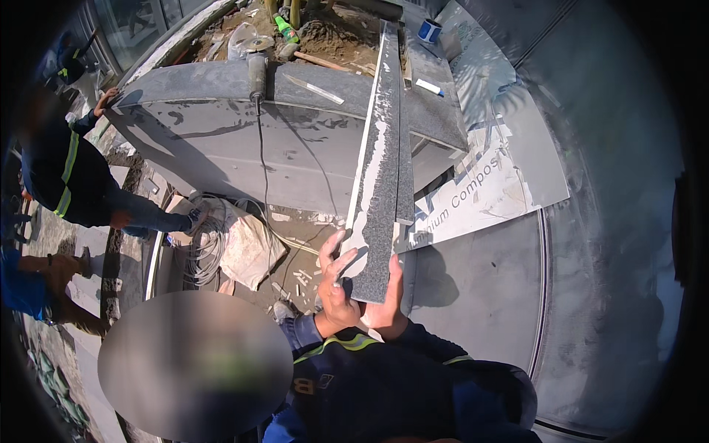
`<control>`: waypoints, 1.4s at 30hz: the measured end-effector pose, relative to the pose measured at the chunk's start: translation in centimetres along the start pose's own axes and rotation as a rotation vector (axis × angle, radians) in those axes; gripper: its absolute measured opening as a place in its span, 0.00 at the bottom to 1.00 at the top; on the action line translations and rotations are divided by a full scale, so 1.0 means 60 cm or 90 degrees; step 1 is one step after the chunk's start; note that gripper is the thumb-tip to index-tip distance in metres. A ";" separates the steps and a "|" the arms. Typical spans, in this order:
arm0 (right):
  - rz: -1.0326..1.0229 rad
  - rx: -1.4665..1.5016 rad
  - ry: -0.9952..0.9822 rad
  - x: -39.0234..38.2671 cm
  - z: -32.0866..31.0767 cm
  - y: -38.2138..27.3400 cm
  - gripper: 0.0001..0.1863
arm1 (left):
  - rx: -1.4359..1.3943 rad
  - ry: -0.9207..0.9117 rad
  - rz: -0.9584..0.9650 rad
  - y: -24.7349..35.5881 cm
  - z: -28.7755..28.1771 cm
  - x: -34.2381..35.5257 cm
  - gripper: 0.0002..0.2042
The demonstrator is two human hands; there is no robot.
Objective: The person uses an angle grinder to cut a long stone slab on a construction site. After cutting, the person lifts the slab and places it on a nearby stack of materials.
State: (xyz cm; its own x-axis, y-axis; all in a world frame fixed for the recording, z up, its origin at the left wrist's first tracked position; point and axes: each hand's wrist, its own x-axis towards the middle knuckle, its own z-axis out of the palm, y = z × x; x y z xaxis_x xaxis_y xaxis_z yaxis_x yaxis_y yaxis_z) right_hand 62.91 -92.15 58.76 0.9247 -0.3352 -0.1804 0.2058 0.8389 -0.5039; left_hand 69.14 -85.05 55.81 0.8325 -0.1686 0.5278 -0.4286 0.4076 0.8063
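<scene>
My left hand (332, 284) grips the left edge of a long, narrow grey stone strip (377, 192), smeared with white paste along its surface. My right hand (385, 299) holds the near end from the right, fingers partly hidden by the strip. The strip stretches away from me to the top of a grey stone planter wall (221, 140), with another narrow strip (404, 184) lying beside it on the right. A grinder (257, 77) with a hanging cord, a thin white-handled tool (317, 90) and a small white tube (430, 88) lie on the wall top.
A co-worker (70, 170) touches the planter at left; others (40, 284) are nearby. Coiled cable (203, 251), a pale sack (247, 244) and debris are on the ground. Torn white sheeting (487, 192) and grey panels (473, 295) lie right; soil (332, 40) fills the planter.
</scene>
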 end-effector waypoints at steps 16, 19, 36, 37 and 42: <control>-0.559 -0.794 0.271 0.017 -0.148 -0.051 0.19 | 0.068 -0.163 0.051 -0.069 0.075 -0.004 0.29; -0.668 -1.190 0.223 0.014 -0.140 -0.099 0.18 | 0.124 -0.241 0.054 -0.079 0.065 -0.004 0.29; -0.524 -0.861 0.330 0.275 -0.123 -0.191 0.21 | 0.582 -0.399 0.114 -0.148 0.100 0.168 0.35; -0.511 -0.796 0.309 0.282 -0.120 -0.190 0.21 | 0.568 -0.399 0.110 -0.151 0.101 0.172 0.35; -0.372 -0.664 0.328 0.298 -0.102 -0.200 0.25 | 0.554 -0.421 0.147 -0.142 0.091 0.189 0.36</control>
State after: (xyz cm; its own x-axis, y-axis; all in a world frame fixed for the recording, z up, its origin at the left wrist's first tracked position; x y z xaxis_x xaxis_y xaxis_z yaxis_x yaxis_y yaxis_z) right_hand 75.03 -110.83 56.38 0.5073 -0.8555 0.1038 -0.0260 -0.1356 -0.9904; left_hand 80.34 -95.31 56.39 0.4609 -0.7202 0.5186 -0.8645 -0.2324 0.4456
